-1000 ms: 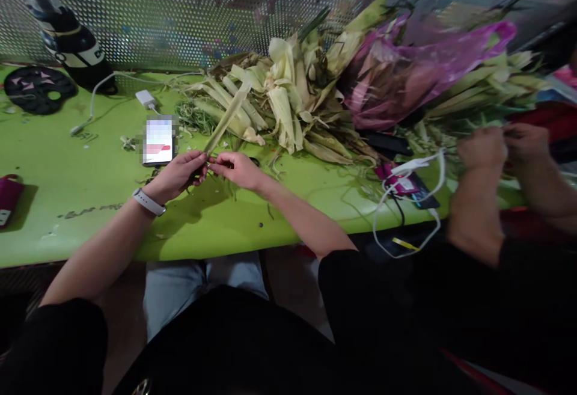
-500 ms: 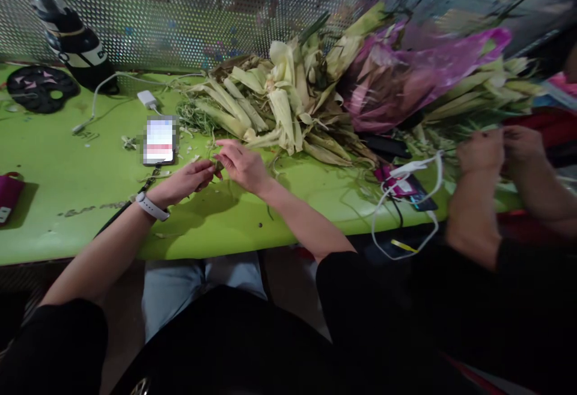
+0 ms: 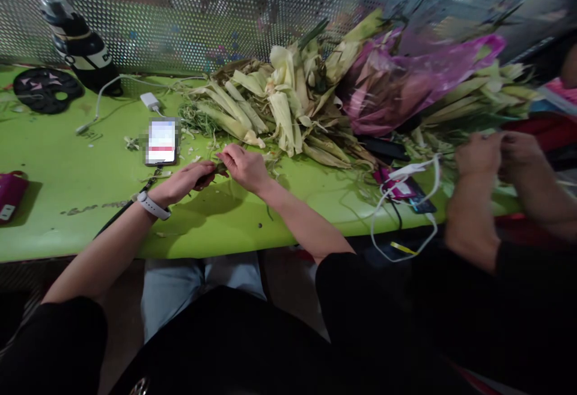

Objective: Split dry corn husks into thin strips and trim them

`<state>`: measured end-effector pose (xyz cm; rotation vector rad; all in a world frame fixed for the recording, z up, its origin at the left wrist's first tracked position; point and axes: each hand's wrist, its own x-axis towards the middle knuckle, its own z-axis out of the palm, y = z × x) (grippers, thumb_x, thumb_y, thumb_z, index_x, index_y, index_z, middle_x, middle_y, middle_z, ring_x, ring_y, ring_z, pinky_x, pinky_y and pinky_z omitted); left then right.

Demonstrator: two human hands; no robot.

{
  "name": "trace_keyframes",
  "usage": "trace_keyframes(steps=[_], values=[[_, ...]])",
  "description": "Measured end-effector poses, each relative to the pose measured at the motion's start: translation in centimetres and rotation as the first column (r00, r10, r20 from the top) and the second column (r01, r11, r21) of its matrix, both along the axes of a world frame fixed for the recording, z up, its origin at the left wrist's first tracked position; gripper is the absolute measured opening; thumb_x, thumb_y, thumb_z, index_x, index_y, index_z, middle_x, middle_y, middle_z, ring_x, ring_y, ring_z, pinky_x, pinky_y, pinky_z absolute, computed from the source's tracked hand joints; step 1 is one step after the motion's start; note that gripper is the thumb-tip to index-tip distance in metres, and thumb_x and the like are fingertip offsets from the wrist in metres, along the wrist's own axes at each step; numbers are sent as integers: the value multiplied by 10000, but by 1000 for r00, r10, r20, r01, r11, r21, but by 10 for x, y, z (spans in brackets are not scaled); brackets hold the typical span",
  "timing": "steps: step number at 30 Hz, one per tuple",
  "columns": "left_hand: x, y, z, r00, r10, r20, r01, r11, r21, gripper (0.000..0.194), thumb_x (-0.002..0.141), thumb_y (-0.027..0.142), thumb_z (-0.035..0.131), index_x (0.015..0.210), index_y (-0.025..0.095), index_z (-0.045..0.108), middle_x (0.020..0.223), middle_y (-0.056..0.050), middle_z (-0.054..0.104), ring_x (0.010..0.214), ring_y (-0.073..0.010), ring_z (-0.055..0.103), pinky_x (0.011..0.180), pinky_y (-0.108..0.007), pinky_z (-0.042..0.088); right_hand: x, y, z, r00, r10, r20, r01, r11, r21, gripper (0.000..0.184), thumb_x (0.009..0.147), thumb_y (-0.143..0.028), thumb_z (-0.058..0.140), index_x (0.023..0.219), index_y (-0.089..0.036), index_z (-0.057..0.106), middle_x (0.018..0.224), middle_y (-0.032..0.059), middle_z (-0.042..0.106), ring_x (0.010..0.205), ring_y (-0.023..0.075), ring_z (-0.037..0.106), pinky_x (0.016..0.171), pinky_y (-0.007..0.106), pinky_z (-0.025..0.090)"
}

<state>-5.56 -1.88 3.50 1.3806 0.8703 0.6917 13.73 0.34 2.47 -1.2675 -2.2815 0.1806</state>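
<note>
A small greenish strip (image 3: 220,168), too small to identify further, sits between the person's two hands, just above the green surface (image 3: 99,172). The left hand (image 3: 186,180), wearing a white-banded watch (image 3: 154,205), has its fingers curled closed on the strip; the right hand (image 3: 246,168) has its fingers bent together in a pinch at the strip's other end. Near the left hand lies a lit smartphone (image 3: 162,141), with a white charger plug (image 3: 149,101) behind it. Beyond the right hand, corn husks (image 3: 286,115) lie heaped beside a pink plastic bag (image 3: 383,100). Farther right, a co-worker's hands (image 3: 480,153) are close together, what they hold unclear. A dark bottle (image 3: 90,58) stands at the far left.
</note>
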Motion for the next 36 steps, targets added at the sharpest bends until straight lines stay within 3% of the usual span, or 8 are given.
trace_keyframes(steps=[8, 12, 16, 19, 23, 27, 31, 36], values=[[8, -5, 2, 997, -10, -74, 20, 991, 134, 256, 942, 370, 550, 877, 161, 682, 647, -13, 451, 567, -113, 390, 485, -216, 302, 1, 2, -1, 999, 42, -29, -43, 998, -37, 487, 1021, -523, 297, 945, -187, 641, 819, 63, 671, 633, 138, 528, 574, 279, 358], [11, -1, -5, 981, 147, 127, -140, 988, -63, 262, 950, 361, 550, 803, 155, 618, 603, 29, 379, 494, -72, 320, 436, -178, 257, 5, -1, 2, 981, 25, -195, -26, 1000, -3, 404, 1006, -478, 365, 1173, -191, 594, 1078, 105, 668, 727, 154, 588, 624, 288, 444], [6, 5, -4, 894, 273, 354, -182, 945, -271, 246, 945, 313, 567, 763, 147, 567, 590, 55, 332, 452, -44, 280, 401, -146, 232, 6, -3, 1, 962, 105, -251, -122, 991, -53, 291, 971, -388, 448, 1043, -186, 645, 1074, 108, 654, 812, 177, 606, 750, 324, 505], [4, 5, 1, 863, 275, 424, -126, 929, -347, 265, 965, 297, 530, 756, 137, 561, 576, 64, 303, 434, -38, 239, 384, -135, 222, -1, 0, -7, 921, 119, -370, -229, 936, -268, 290, 948, -356, 492, 1138, -185, 629, 1120, 93, 655, 775, 153, 607, 752, 313, 534], [5, 0, 8, 847, 278, 453, -45, 886, -461, 294, 980, 284, 481, 724, 145, 526, 553, 70, 260, 421, -44, 190, 369, -128, 220, -9, 5, -13, 799, 33, -601, -402, 772, -492, 427, 984, -397, 426, 1401, -314, 461, 1311, 55, 569, 611, 70, 563, 613, 247, 538], [8, -5, 11, 877, 226, 425, 25, 861, -508, 294, 979, 264, 451, 717, 147, 517, 550, 69, 252, 409, -43, 171, 355, -119, 217, -7, 7, -9, 726, -1, -687, -442, 765, -469, 424, 962, -471, 482, 1372, -367, 509, 1267, 33, 599, 642, 81, 538, 617, 228, 534], [9, -7, 12, 883, 209, 420, 57, 841, -538, 294, 986, 248, 434, 727, 142, 525, 554, 70, 252, 400, -37, 180, 347, -110, 213, -2, 12, -12, 690, 55, -722, -540, 703, -463, 394, 917, -487, 571, 1231, -256, 631, 1056, 45, 674, 623, 87, 531, 628, 244, 534], [8, -5, 11, 866, 211, 454, 80, 837, -542, 302, 996, 233, 414, 749, 126, 552, 544, 71, 266, 387, -31, 196, 340, -108, 215, -3, 19, -27, 664, 43, -746, -548, 707, -447, 390, 852, -498, 652, 1011, -144, 689, 866, 45, 667, 625, 87, 548, 606, 233, 516]])
